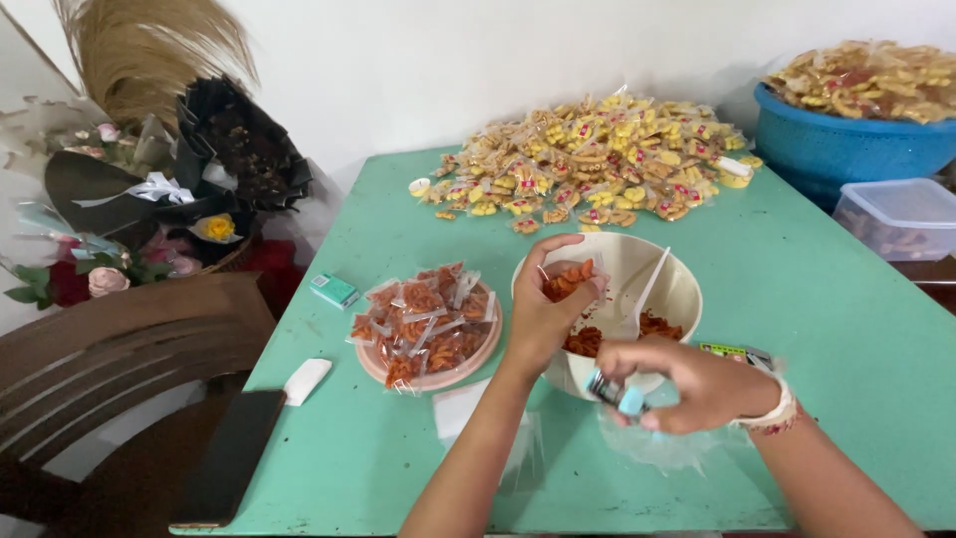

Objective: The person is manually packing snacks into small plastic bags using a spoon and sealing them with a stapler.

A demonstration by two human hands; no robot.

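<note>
Bouquet: dried plumes, black wrapping paper and soft roses (149, 189) are seen at the far left, beside a wooden chair back (119, 349).
Phone: a flat dark slab (231, 456) is laid at the counter's left edge, with a small white block (306, 381) just beside it.
Counter: a smooth mint-green top (827, 329) carries everything.
Box: a small teal box (334, 290) is set near the plate.
Plate: a round pink plastic plate (472, 364) is heaped with little clear packets of orange-red snacks (423, 321).
Left hand: the left hand (546, 304) is held over the bowl's rim, its grip pinched on a sealed packet of orange snacks (568, 280).
Bowl: a round cream plastic bowl (677, 289) holds loose orange-red snacks and a white spoon (645, 291).
Right hand: the right hand (687, 384) is closed around a small pale-blue lighter (617, 396), above crinkled clear plastic bags (657, 448).
Heap: glossy yellow snack packets (588, 169) are piled at the back.
Basin: a blue plastic basin (846, 144) is filled with more packets; a clear lidded tub (896, 214) is placed beside it.
</note>
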